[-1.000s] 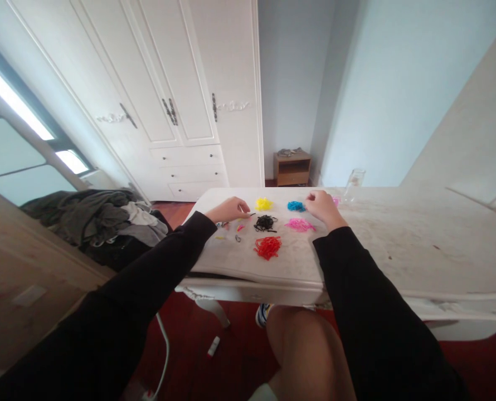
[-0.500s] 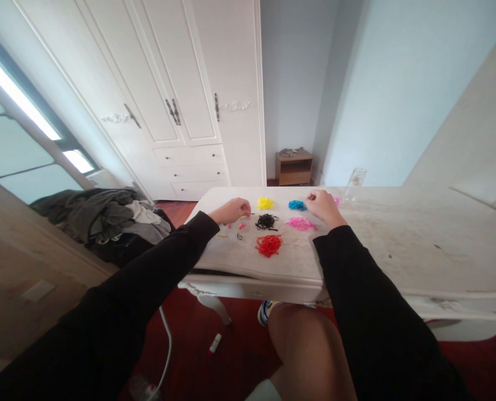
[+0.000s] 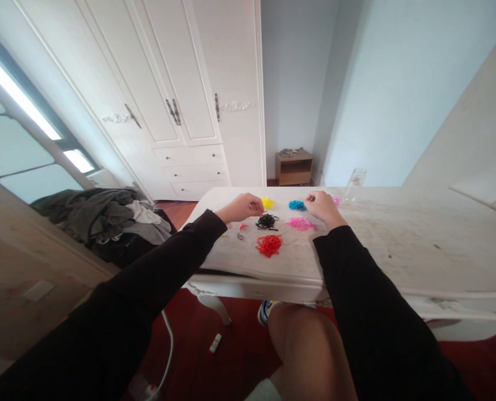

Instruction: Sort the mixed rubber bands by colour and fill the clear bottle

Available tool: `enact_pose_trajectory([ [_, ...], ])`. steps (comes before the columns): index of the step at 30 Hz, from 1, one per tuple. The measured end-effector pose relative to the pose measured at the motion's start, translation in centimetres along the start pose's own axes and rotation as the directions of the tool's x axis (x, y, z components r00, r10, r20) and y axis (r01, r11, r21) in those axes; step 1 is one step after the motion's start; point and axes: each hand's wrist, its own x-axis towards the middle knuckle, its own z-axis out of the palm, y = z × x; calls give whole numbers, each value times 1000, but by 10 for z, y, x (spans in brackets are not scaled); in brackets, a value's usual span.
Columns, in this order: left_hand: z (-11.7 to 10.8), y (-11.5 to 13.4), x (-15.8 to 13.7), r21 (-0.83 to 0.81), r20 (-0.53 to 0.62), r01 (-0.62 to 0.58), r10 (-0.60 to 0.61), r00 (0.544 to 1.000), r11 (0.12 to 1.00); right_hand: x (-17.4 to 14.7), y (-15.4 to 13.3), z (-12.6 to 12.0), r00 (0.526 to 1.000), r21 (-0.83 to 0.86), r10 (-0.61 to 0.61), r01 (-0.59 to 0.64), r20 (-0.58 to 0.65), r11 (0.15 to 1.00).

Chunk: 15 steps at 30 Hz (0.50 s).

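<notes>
Small piles of rubber bands lie on the white table (image 3: 356,250): yellow (image 3: 268,203), black (image 3: 267,222), blue (image 3: 297,205), pink (image 3: 301,224) and red (image 3: 268,245). My left hand (image 3: 247,207) is pinched just above the black pile, beside the yellow one. A thin dark bit shows at its fingertips, apparently a black rubber band. My right hand (image 3: 322,207) is closed at the right edge of the blue pile, above the pink one. Whatever its fingers hold is hidden. A few loose bands (image 3: 240,236) lie below my left hand, partly covered by it.
A clear glass (image 3: 355,184) stands at the table's far edge, near a pink bit (image 3: 336,200) behind my right hand. Dark clothes (image 3: 101,217) are heaped at left. A white wardrobe (image 3: 198,67) and a small wooden cabinet (image 3: 295,167) stand beyond.
My left hand has moved right, from over the loose bands to the black pile, now partly covering the yellow pile. The right hand has barely shifted.
</notes>
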Motion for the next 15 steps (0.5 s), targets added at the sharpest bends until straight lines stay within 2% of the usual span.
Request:
enact_pose_trajectory([
  [8, 4, 1, 4, -13, 32, -12, 13, 999, 1000, 0, 0, 0, 1000, -16, -20, 20, 12, 1000],
  [12, -2, -10, 5, -76, -42, -18, 14, 999, 997, 0, 2, 0, 1000, -16, -18, 18, 16, 1000],
  [15, -11, -21, 2, -96, -91, 27, -36, 995, 995, -1, 3, 0, 1000, -21, -17, 17, 11, 1000],
])
